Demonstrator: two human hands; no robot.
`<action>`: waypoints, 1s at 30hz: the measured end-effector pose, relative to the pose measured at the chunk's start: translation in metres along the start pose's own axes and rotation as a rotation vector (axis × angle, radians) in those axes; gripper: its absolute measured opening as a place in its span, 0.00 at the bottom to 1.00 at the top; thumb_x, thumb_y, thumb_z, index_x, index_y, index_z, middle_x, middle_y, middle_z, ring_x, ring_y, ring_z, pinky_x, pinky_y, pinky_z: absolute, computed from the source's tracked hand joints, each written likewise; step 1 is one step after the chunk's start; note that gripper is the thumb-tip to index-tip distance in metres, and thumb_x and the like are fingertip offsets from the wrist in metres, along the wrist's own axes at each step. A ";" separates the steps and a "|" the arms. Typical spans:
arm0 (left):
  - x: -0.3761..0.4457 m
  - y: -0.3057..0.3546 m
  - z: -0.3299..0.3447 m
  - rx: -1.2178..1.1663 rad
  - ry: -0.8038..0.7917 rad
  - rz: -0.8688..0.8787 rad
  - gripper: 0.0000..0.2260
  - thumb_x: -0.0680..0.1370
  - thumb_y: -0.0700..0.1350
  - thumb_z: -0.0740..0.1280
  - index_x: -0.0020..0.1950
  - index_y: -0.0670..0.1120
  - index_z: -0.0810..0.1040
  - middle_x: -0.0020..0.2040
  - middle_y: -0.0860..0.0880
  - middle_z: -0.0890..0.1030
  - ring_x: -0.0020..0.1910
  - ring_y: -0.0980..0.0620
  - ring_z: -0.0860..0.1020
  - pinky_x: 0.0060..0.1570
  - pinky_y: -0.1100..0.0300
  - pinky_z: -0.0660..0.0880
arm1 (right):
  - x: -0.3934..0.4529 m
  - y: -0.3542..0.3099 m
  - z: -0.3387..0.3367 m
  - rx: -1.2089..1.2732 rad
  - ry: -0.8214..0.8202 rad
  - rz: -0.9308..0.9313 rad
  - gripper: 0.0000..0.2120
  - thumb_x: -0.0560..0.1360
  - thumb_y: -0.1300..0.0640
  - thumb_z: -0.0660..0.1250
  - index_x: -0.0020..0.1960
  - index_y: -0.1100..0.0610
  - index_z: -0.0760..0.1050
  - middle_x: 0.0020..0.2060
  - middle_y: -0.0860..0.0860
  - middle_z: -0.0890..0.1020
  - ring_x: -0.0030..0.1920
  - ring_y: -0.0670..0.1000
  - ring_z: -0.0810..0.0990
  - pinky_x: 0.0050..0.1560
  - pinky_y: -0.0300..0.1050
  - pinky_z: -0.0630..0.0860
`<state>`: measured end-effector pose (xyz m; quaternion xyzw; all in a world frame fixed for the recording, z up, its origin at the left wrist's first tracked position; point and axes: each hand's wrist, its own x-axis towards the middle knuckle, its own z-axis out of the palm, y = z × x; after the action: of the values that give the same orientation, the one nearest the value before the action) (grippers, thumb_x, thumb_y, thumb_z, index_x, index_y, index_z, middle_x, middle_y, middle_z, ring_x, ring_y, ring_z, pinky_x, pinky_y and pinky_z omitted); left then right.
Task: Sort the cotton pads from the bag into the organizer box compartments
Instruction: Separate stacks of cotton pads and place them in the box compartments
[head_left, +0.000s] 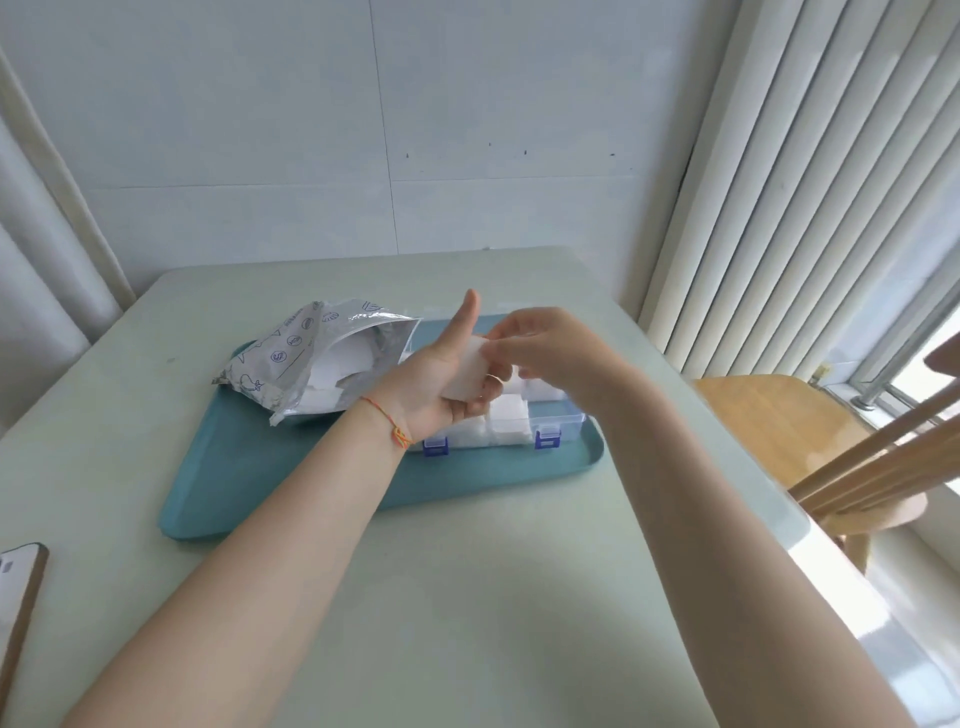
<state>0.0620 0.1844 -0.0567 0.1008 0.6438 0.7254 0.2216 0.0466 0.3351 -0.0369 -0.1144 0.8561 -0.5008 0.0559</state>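
Both hands are sharing one stack of cotton pads (470, 375) above the organizer box (511, 415). Left hand (441, 382) is lying palm-up with the thumb extended toward 12 o'clock; its fingers are curling under the stack and cupping it. Right hand (540, 348) is approaching from 3 o'clock, its fingertips pinching the stack's upper edge.

Organizer box is sitting on the teal tray (291, 483), at the tray's 2 o'clock area. Two blue latches (547, 439) are facing 6 o'clock on its front wall. Loose white pads are filling the near compartments; the exact compartment count cannot be determined, since the hands are covering much of the box.

Silver bag (291, 353) is lying on the tray at 9 o'clock of the box, its mouth opening toward the box, with white pads showing inside.

Left wrist is wearing an orange string bracelet (387, 423). Tray is resting on the pale table (467, 597). Wooden chair (789, 415) is standing at 3 o'clock of the table.
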 end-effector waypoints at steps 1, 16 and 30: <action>0.003 0.001 0.003 0.029 0.060 -0.005 0.33 0.77 0.71 0.46 0.41 0.53 0.84 0.37 0.50 0.78 0.33 0.54 0.75 0.31 0.62 0.63 | 0.000 0.004 -0.003 0.031 0.043 0.004 0.03 0.74 0.57 0.71 0.46 0.57 0.81 0.35 0.48 0.81 0.39 0.48 0.77 0.45 0.44 0.74; 0.021 -0.025 -0.007 0.830 0.563 0.017 0.10 0.76 0.43 0.61 0.41 0.50 0.82 0.38 0.51 0.83 0.44 0.45 0.82 0.49 0.51 0.80 | 0.024 0.047 0.003 -0.337 0.078 0.104 0.09 0.72 0.63 0.72 0.46 0.55 0.73 0.40 0.51 0.80 0.42 0.52 0.78 0.43 0.45 0.78; -0.023 -0.011 -0.055 1.041 1.083 0.432 0.08 0.74 0.47 0.67 0.34 0.50 0.74 0.35 0.53 0.73 0.37 0.51 0.71 0.33 0.59 0.63 | 0.026 0.012 0.048 -0.669 0.265 -0.172 0.08 0.76 0.63 0.59 0.50 0.60 0.76 0.46 0.55 0.80 0.49 0.58 0.76 0.46 0.50 0.76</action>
<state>0.0608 0.1259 -0.0721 -0.0532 0.8858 0.3052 -0.3454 0.0295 0.2934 -0.0704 -0.1318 0.9596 -0.2068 -0.1381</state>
